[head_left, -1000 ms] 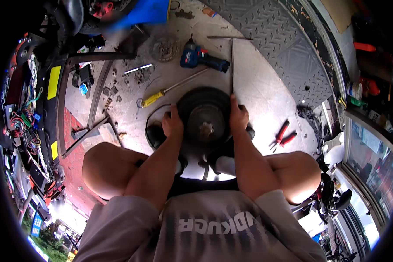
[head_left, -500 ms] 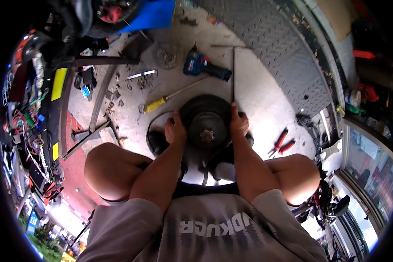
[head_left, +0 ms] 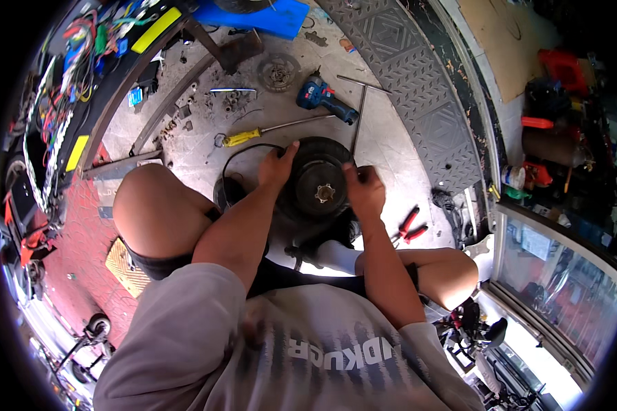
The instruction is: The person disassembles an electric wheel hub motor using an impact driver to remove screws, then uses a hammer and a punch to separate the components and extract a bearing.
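A small black wheel, with a rubber tyre and a round hub, sits on the floor between my bent legs, its hub face turned up toward me. A metal fitting shows at the hub's middle. On the tyre's left edge my left hand is closed, thumb on top. My right hand grips the right edge, its thumb against the tyre and its fingers curled; its fingertips are partly hidden. A thin black cable loops out to the left of the wheel.
Beyond the wheel lie a yellow-handled screwdriver, a blue cordless drill, a T-handle wrench and a brake disc. Red-handled pliers rest at right. A ridged ramp mat runs along the right; a glass cabinet stands beyond.
My view has turned and shifted. Both hands stay at the tyre's sides; my right hand has turned, its fingers now curled outward from the edge. The hub's middle shows more plainly.
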